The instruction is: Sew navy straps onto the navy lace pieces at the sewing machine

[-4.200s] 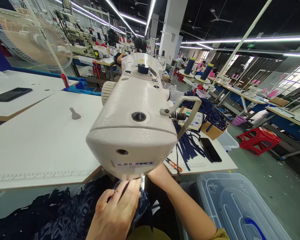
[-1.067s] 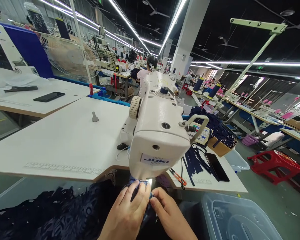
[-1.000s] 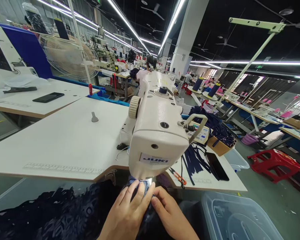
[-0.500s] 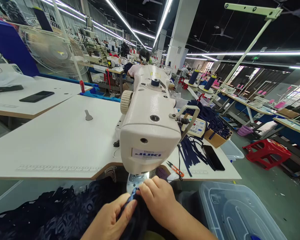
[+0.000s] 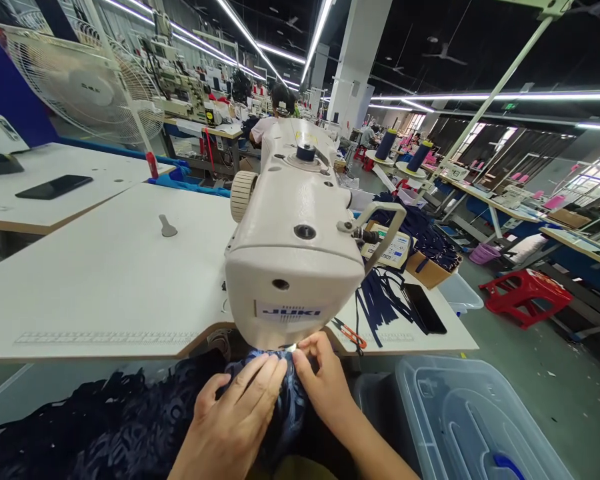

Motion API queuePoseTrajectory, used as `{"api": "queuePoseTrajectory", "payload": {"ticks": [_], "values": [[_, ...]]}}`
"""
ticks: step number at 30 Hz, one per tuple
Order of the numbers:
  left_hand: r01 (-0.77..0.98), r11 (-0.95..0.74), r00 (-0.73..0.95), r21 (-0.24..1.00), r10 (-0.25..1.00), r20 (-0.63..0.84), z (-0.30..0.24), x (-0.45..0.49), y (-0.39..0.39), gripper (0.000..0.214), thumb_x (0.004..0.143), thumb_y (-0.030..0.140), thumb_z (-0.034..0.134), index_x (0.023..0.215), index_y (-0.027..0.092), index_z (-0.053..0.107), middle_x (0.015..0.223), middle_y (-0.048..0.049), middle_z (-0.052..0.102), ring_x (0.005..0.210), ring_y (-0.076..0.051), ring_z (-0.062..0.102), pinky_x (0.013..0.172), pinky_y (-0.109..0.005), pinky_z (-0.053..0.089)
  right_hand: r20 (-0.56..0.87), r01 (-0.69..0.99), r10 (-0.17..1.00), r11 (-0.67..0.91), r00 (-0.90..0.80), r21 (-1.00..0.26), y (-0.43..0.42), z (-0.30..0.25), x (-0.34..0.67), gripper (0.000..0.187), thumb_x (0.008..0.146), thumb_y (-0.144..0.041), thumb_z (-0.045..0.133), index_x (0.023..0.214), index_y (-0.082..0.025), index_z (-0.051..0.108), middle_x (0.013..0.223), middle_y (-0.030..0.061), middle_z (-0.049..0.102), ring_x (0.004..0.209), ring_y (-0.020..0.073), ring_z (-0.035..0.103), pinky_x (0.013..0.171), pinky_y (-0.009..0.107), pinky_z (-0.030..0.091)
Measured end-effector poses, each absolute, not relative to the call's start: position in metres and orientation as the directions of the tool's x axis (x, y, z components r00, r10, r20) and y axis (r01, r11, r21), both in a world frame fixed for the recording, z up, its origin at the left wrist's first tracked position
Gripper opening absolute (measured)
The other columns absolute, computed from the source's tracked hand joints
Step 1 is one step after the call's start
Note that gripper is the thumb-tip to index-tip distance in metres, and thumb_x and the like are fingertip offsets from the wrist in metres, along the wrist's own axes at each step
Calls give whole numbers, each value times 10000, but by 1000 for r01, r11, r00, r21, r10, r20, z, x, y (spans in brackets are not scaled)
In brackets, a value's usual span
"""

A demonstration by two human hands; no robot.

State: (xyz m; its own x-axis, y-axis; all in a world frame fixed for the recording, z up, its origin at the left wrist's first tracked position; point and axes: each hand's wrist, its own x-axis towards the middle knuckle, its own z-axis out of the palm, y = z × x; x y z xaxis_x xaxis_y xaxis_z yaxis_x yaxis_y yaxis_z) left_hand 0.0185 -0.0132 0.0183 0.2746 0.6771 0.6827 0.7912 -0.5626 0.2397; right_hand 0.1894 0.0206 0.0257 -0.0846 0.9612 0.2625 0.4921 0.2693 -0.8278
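Note:
The white sewing machine (image 5: 300,267) stands straight in front of me, its needle area hidden by its head. Dark blue patterned fabric (image 5: 291,407) lies below the head and hangs down toward my lap. My left hand (image 5: 237,407) rests flat on this fabric, fingers stretched forward. At the fabric's right edge, close under the machine head, my right hand (image 5: 325,373) pinches it between thumb and fingers. A small white spot shows by those fingertips; I cannot tell what it is.
Orange thread snips (image 5: 350,333), dark blue strips (image 5: 380,307) and a black phone (image 5: 425,309) lie right of the machine. A clear plastic bin (image 5: 415,413) stands lower right. Dark fabric strips (image 5: 105,420) are heaped lower left. A grey metal piece (image 5: 167,227) lies on the table.
The fabric has come up under the machine head and spread out. My left hand has gone from pinching it to lying flat on it; my right hand has shifted slightly right and up.

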Motion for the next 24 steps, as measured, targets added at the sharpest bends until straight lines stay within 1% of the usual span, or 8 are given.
{"api": "queuePoseTrajectory", "payload": {"ticks": [2,5,8,11,13,18,22,24], "values": [[812,-535,248,235,679,691,18,21,-12,348,976,273,372,1289,317,517,1216,54,653,1100,-134,589,987,-357,246,221,508,974,215,-48,-834,26,27,186,54,892,-263,496,916,-215,487,775,-16,589,710,149,575,677,260,444],[828,-511,217,231,672,708,21,24,-11,336,981,276,359,1257,309,548,1192,49,667,1066,-151,610,923,-369,282,229,535,973,215,-41,-817,32,31,182,57,876,-242,465,922,-212,481,804,-1,606,748,169,590,696,286,441],[834,-485,185,264,696,694,25,26,-11,323,980,274,366,1215,310,584,1177,42,676,1059,-155,615,929,-370,279,271,548,962,238,-22,-801,33,32,180,47,859,-236,453,887,-211,482,792,4,608,743,173,592,681,290,435],[834,-499,235,235,706,668,27,26,-10,318,968,236,396,1218,298,582,1183,36,674,1061,-156,614,927,-365,277,291,553,957,249,-13,-795,32,32,179,49,854,-243,448,870,-212,481,784,8,613,738,176,598,670,292,431],[830,-518,255,207,682,685,28,26,-9,319,961,232,408,1230,294,569,1176,41,677,1043,-158,621,909,-364,285,292,549,956,251,-12,-797,32,31,180,58,857,-248,443,878,-211,482,789,11,618,741,176,601,673,294,432],[826,-506,216,247,690,690,30,26,-7,306,972,261,380,1186,302,595,1148,40,691,1022,-169,625,906,-380,290,272,532,962,241,-22,-811,32,30,180,69,870,-259,445,902,-210,482,808,14,625,746,178,602,686,300,436],[841,-529,320,117,660,680,37,20,-7,330,932,207,439,1226,281,569,1175,55,677,1019,-146,618,866,-357,308,253,525,966,241,-49,-817,32,34,183,72,884,-263,471,914,-204,499,792,1,621,734,168,599,694,287,435],[834,-550,380,49,636,672,35,14,-7,370,911,197,452,1261,275,545,1199,57,664,1036,-143,606,846,-356,318,269,545,958,277,-96,-792,33,37,189,81,903,-273,494,898,-200,529,787,-4,621,739,158,594,696,271,426]]}}
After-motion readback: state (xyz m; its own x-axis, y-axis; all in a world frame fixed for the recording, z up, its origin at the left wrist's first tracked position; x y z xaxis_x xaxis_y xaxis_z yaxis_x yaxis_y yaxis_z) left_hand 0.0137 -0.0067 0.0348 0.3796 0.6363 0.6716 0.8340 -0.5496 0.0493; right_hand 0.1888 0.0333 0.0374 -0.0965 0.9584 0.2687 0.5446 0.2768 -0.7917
